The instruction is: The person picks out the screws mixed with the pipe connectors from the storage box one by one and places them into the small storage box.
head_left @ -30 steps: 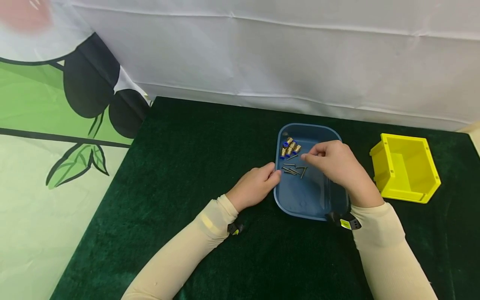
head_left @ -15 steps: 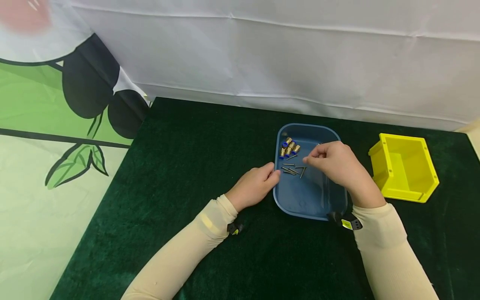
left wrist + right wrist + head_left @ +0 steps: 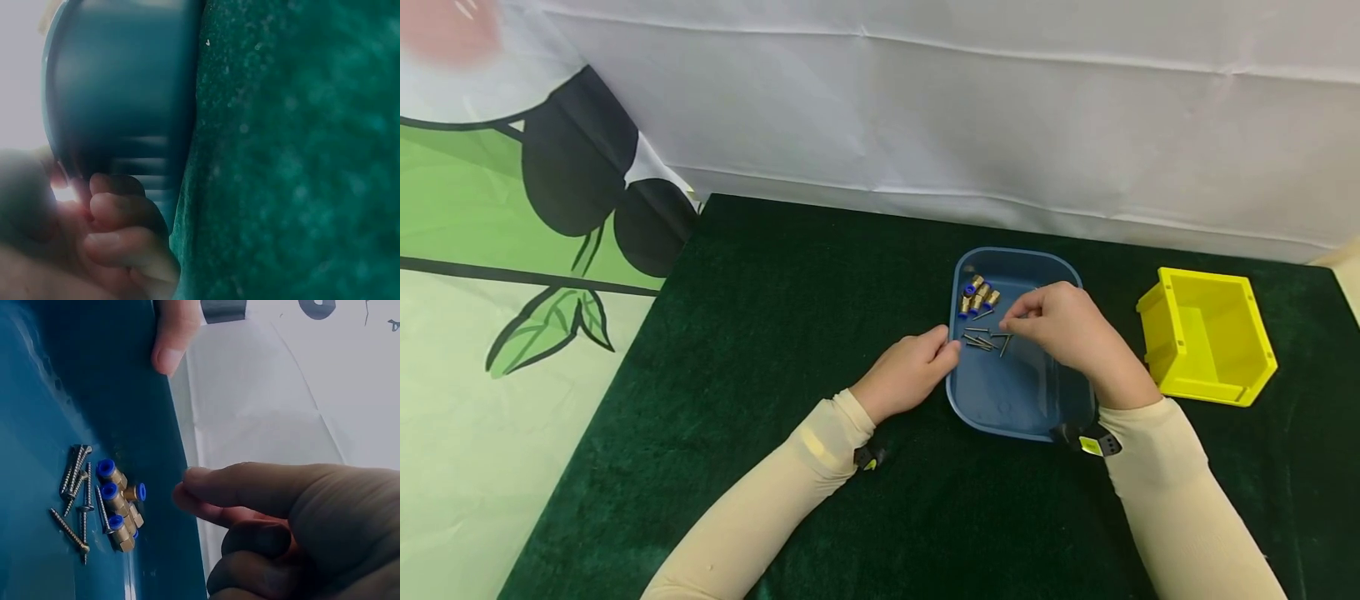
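Note:
My left hand (image 3: 910,375) grips the left wall of a blue plastic tray (image 3: 1022,427), its thumb over the rim and curled fingers outside, as the left wrist view shows. Inside the tray, several screws (image 3: 80,487) lie loose beside several brass push-in fittings (image 3: 119,494) with blue collars. Over the tray hovers my right hand (image 3: 1063,329), close to the screws. In the right wrist view its thumb and index fingertips are near together and the other fingers curl in. Nothing shows between those fingertips.
A yellow open-front bin (image 3: 1217,337) stands on the table to the right of the tray. Dark green cloth (image 3: 820,275) covers the table. White sheeting (image 3: 925,108) hangs behind its back edge, and a printed cartoon backdrop (image 3: 572,200) is at the left.
My right hand has shifted slightly left and down over the tray, nearer the screws. My left hand keeps its grip on the rim. The screws and fittings lie as before.

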`<state>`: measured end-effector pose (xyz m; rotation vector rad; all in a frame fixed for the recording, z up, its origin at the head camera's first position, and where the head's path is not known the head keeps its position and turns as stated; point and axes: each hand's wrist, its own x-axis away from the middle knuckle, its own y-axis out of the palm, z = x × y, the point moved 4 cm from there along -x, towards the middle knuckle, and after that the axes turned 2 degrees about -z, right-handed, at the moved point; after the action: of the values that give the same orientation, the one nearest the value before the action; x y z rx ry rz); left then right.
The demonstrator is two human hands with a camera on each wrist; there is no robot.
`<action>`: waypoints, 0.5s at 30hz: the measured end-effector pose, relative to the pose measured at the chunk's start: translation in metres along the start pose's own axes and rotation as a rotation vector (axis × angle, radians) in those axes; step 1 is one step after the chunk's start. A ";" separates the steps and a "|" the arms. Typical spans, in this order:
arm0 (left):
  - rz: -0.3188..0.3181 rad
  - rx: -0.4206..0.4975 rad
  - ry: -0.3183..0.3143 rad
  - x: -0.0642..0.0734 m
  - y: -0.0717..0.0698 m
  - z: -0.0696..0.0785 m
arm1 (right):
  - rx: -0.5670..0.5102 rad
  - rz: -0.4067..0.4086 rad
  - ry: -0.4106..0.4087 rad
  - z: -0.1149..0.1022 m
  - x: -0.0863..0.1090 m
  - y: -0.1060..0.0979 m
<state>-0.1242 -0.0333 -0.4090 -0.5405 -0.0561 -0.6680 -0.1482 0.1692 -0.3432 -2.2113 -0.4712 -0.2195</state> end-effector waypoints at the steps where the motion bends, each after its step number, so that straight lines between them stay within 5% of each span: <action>1: 0.001 0.000 0.001 0.000 0.000 0.000 | -0.001 -0.005 -0.005 -0.001 -0.001 0.000; 15: 0.004 0.000 0.005 0.002 -0.001 0.002 | 0.098 -0.034 -0.036 0.005 -0.031 0.017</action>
<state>-0.1231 -0.0342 -0.4067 -0.5384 -0.0503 -0.6656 -0.1700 0.1549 -0.3679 -2.1157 -0.5284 -0.1710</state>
